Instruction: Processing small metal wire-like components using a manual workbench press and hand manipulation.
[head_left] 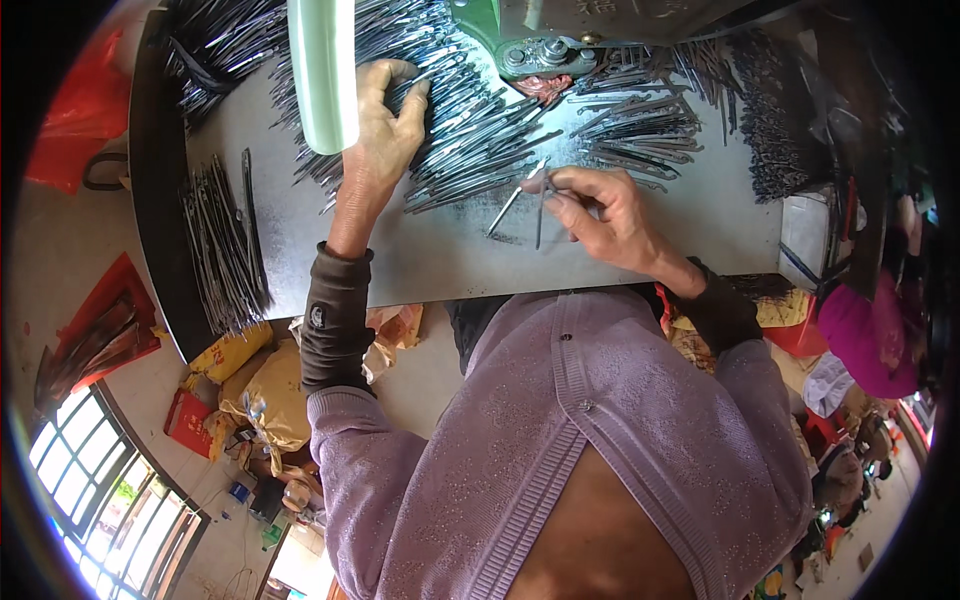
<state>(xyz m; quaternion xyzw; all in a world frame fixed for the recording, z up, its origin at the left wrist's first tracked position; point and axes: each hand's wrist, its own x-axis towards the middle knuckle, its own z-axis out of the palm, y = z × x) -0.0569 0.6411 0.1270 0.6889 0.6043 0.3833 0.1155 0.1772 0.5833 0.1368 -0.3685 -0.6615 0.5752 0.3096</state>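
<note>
My left hand point(385, 130) rests over a broad pile of slim dark metal strips point(465, 150), its thumb and forefinger curved with a gap between them. No piece shows between those fingers. My right hand point(605, 215) is closed in a pinch above the bare front part of the metal tabletop point(420, 250). From its fingertips a slim, shiny metal strip point(508, 208) slants down to the left. A darker thin piece point(540, 225) hangs straight down beside it; whether the pinch holds both is hard to tell.
A white tube lamp point(322, 80) hangs over the pile. At the back stands a green machine point(480, 25) with a bolted metal block point(545, 57). More strips lie in a bundle point(222, 245) at left and a heap point(640, 130) at right. A dark raised edge point(160, 200) borders the left side.
</note>
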